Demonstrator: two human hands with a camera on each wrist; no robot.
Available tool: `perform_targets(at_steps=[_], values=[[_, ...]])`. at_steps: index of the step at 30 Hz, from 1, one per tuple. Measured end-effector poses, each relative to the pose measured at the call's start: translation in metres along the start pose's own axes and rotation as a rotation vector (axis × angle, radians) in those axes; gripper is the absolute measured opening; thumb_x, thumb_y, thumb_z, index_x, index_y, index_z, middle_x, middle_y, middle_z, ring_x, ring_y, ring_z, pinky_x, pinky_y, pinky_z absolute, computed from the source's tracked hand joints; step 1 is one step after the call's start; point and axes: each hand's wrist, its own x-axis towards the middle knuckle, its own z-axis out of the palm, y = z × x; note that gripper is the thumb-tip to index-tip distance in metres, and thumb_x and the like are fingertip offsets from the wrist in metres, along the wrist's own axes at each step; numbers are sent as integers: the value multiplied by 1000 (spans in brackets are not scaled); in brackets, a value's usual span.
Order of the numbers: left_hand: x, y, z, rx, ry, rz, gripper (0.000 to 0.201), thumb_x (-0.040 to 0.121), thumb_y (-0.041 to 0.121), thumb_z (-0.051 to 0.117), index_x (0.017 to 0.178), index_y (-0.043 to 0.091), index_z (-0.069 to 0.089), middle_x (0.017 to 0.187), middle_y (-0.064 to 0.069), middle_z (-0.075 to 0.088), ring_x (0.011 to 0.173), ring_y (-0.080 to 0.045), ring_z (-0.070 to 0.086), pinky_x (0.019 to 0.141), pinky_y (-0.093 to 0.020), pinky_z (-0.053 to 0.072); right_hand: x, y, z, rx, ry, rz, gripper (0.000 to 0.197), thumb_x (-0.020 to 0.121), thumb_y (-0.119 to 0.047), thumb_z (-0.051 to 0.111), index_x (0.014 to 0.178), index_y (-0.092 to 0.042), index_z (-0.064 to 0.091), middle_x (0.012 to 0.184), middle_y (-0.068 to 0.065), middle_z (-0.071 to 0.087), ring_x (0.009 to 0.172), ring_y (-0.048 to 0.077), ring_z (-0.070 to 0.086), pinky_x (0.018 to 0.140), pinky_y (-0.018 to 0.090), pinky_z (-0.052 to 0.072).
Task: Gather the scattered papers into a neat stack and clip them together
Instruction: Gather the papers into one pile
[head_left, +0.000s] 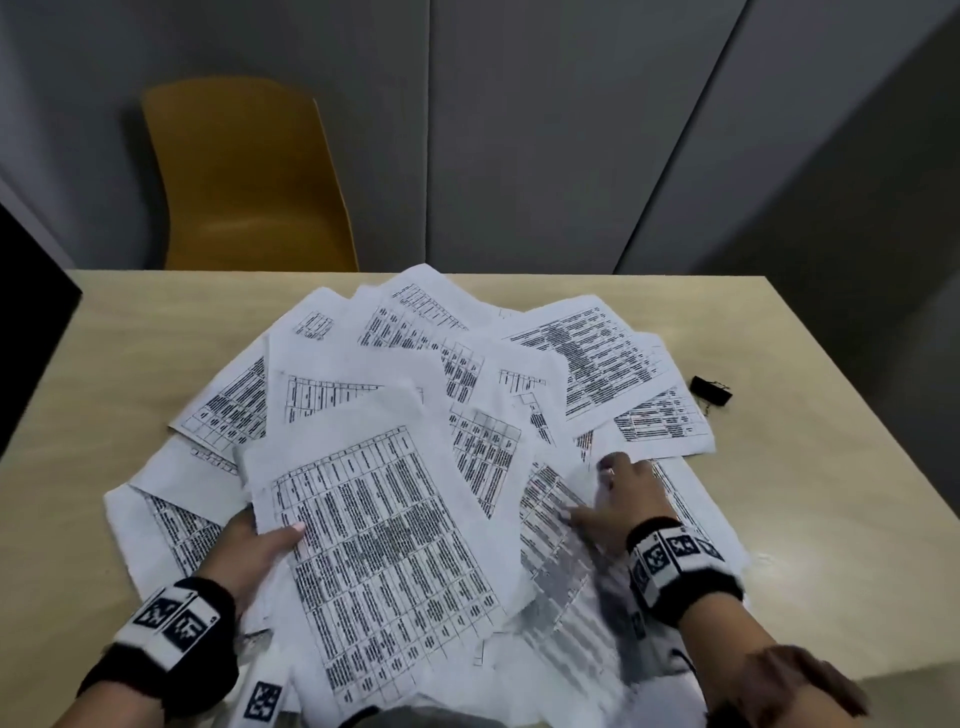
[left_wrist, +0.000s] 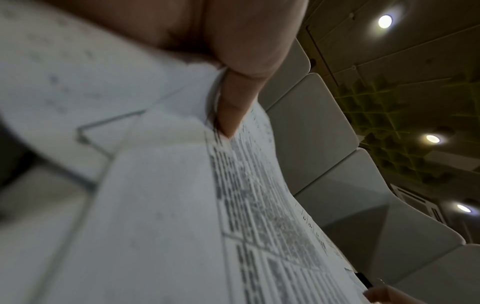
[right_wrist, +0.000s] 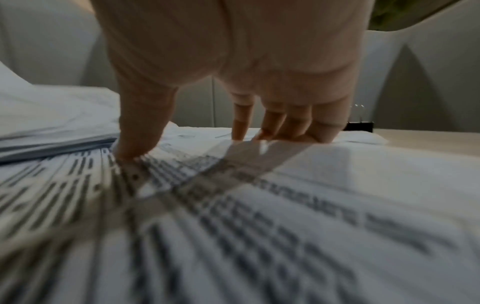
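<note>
You're pinching a floppy top sheet (head_left: 384, 530) with your left hand (head_left: 249, 551), right hand (head_left: 618, 499) pressing flat-fingered on thin, slippery papers (head_left: 597, 358); take edges.

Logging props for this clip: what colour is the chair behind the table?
Mustard yellow; the chair shows best in the head view.

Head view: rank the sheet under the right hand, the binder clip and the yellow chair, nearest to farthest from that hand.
1. Sheet, pressed under the right hand.
2. Binder clip, on the table beyond the papers' right edge.
3. Yellow chair, behind the table, far left.
</note>
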Motion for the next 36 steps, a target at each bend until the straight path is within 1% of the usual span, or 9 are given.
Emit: perform_targets(at_steps=[4,11,17,21,25,27,31,34,36], values=[[1,-4,-1,-16,-37,-77,39,77,-11,61,116,-10,56,107,-22,63,94,-34,60,90,-38,41,-5,-4,9,-15,-111,-71,45,75,-32,72,110,-10,55,106,6,65,89,23,60,84,30,50],[-3,1,1,-122,-78,-38,47,83,-14,52,130,-8,44,130,-19,51,109,-29,50,96,-35,34,4,5,-17,302,218,8,26,81,-25,66,100,-6,64,85,13,66,78,26,60,68,25,38],[-9,-4,6,-84,-68,-66,42,76,-16,59,118,-8,54,124,-29,56,98,-32,56,94,-41,40,-7,-7,11,631,-110,9,13,80,-10,68,87,-8,58,66,6,62,55,18,56,46,18,44],[-12,0,8,-104,-80,-70,45,79,-15,58,123,-9,50,126,-27,55,99,-27,52,90,-35,37,3,-8,27,798,-12,50,14,74,-9,72,83,-7,61,65,8,63,60,22,62,66,36,56],[-15,4,11,-93,-90,-81,45,78,-18,57,121,-8,50,122,-26,56,87,-25,55,86,-33,36,-14,-19,42,950,-259,65,16,75,0,65,89,-4,59,83,21,67,72,28,65,75,41,57],[-17,6,13,-114,-109,-83,45,79,-17,56,121,-6,50,116,-20,58,79,-22,56,87,-32,36,-22,-23,46,959,-305,51,14,80,4,61,93,0,58,82,20,65,70,28,61,69,37,55],[-18,8,17,-210,-166,-80,48,82,-15,52,129,-5,46,125,-16,53,103,-26,52,92,-34,35,-22,-20,45,1091,-271,53,10,79,8,61,80,-1,55,54,8,63,47,19,60,49,24,51],[-17,9,12,-281,-153,-116,39,80,-13,57,118,-5,52,117,-19,56,101,-33,55,87,-36,40,-23,-13,45,1303,-286,85,28,69,6,65,96,4,57,83,25,66,69,31,65,68,40,56],[-17,9,10,-286,-163,-134,43,71,-13,65,112,-6,53,106,-21,60,87,-32,56,78,-34,43,-28,-13,44,1291,-292,76,26,72,8,61,97,-1,61,79,19,70,64,29,67,57,35,56]])
